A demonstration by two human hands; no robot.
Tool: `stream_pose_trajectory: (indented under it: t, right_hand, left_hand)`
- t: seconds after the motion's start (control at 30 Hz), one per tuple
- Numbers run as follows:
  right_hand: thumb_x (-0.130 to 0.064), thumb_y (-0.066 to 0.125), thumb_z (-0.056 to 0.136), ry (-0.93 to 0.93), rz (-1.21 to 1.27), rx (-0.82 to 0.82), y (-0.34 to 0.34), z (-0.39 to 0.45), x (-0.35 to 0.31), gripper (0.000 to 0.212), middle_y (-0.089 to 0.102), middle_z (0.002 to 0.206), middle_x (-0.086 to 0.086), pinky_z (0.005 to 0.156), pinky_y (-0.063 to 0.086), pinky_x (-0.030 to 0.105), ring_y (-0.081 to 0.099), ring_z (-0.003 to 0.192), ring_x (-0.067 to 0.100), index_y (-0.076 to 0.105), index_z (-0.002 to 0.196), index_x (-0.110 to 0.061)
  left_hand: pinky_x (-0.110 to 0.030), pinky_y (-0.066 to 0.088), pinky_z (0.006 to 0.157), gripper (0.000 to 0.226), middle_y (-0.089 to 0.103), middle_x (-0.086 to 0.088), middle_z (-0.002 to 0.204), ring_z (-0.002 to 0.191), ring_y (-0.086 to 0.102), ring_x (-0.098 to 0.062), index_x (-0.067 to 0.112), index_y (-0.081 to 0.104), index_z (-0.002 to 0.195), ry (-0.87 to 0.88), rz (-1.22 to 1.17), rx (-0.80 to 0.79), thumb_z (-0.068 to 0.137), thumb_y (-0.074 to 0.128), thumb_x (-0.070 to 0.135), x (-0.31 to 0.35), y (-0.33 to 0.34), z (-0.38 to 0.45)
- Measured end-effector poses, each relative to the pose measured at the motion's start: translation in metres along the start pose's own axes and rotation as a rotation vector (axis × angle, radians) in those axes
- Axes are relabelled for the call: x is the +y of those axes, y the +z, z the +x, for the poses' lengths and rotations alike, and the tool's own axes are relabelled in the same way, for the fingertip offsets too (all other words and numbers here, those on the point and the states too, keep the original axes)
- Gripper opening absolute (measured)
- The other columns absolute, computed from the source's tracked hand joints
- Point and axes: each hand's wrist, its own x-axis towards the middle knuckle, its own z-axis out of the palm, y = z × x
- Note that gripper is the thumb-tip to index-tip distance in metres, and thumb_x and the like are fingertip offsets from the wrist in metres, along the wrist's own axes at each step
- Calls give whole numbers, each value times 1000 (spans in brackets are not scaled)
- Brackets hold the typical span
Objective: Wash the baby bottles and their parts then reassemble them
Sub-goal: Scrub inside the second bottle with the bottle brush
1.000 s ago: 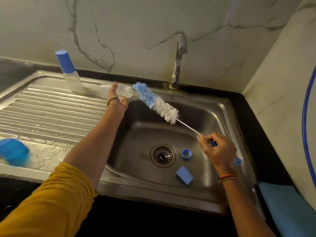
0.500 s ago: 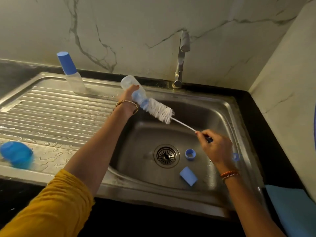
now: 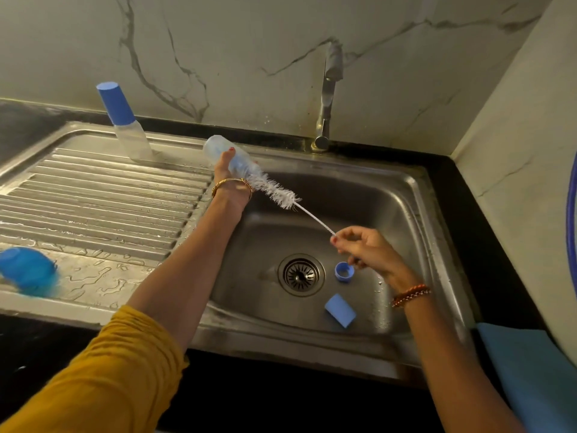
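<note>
Scrubbing: the left hand (image 3: 225,170) grips the clear bottle (image 3: 229,159) tilted over the back-left rim of the sink (image 3: 415,195), mouth facing the basin, with the blue tip of the brush (image 3: 274,190) already inside.
Right hand: the right hand (image 3: 368,251) has its fingers (image 3: 338,240) pinching the thin wire handle at its far end, above the sink's drain (image 3: 300,274).
Slip risk: a wet bottle held by one hand could twist loose if the bristles jam at the neck.
Flex risk: the wire may bend, since the grip sits so far from the bristles.
Loose parts: the blue ring (image 3: 344,272) and blue cap (image 3: 340,309) lie just right of the drain; a dropped bottle could knock them.
Waiting: the capped bottle (image 3: 125,123) stands left of the sink on the drainboard.
</note>
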Motion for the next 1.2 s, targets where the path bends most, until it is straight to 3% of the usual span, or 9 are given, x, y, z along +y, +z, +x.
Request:
stream_pose_trajectory:
  t: [0.07, 0.27, 0.4, 0.57, 0.73, 0.9, 0.97, 1.1, 1.2]
  right_hand:
    - [-27, 71, 79, -145, -304, 174, -5, 0, 11, 19, 62, 82, -1, 63, 48, 24, 56, 71, 11, 63, 93, -16]
    - [-21, 57, 91, -400, -597, 601, -8, -7, 37, 17, 66, 81, 6, 48, 36, 21, 51, 62, 12, 70, 92, -10]
    - [-14, 51, 93, -233, -433, 528, 6, -11, 32, 21, 62, 70, 3, 46, 30, 17, 50, 54, 10, 69, 87, -4]
    - [-22, 47, 96, 325, 348, 17, -2, -11, 21, 32, 48, 50, 0, 33, 19, 10, 31, 34, 1, 61, 74, -3]
    - [-30, 69, 81, -94, -53, 226, -6, -13, 18, 19, 57, 58, -2, 43, 36, 13, 48, 44, 1, 64, 74, -14]
    - [-27, 60, 89, -388, -663, 639, 0, -11, 28, 21, 58, 61, -1, 44, 27, 16, 45, 51, 10, 69, 77, -12]
    - [-26, 56, 91, -292, -539, 579, 9, -14, 22, 26, 52, 55, -4, 44, 28, 19, 43, 48, 7, 68, 75, -10]
    - [-30, 46, 96, 326, 250, 105, 9, -13, 4, 34, 40, 42, -10, 31, 19, 12, 29, 28, 1, 57, 69, -12]
    - [-34, 41, 98, 410, 352, -35, 1, -11, 8, 36, 34, 38, -11, 28, 13, 10, 21, 27, -1, 52, 69, -15]
  left_hand:
    - [-42, 43, 94, 63, 49, -17, 112, 88, 54, -28, 2, 28, 137, 15, -5, 21, 84, 58, 21, 3, 2, 1]
    - [-48, 28, 111, 59, 35, -20, 139, 129, 37, -38, 5, 19, 144, -32, -151, 31, 96, 46, 26, 3, 6, 3]
    - [-48, 42, 100, 62, 48, -18, 123, 115, 51, -35, 4, 29, 140, 68, 4, 27, 88, 58, 19, -1, 6, -2]
    - [-35, 53, 81, 71, 53, -14, 107, 92, 56, -25, 1, 38, 128, 105, 115, -84, 65, 66, 21, 7, 2, -8]
    - [-46, 45, 99, 92, 52, -17, 115, 103, 54, -30, 1, 33, 135, 97, 54, -57, 54, 71, 22, 5, -5, -2]
    - [-36, 49, 86, 68, 56, -12, 102, 91, 58, -25, 1, 34, 131, 67, 81, -63, 74, 66, 21, -2, -10, -3]
    - [-33, 48, 82, 66, 55, -10, 99, 90, 57, -23, -2, 33, 136, 53, 79, -41, 83, 63, 21, -5, -10, -1]
    - [-38, 48, 88, 118, 53, -12, 103, 93, 57, -25, 3, 34, 126, 45, 44, -109, 24, 89, 29, -2, -4, -5]
    - [-39, 44, 94, 121, 55, -16, 103, 94, 57, -28, -4, 36, 124, 25, 16, -122, 22, 91, 29, -4, -6, -6]
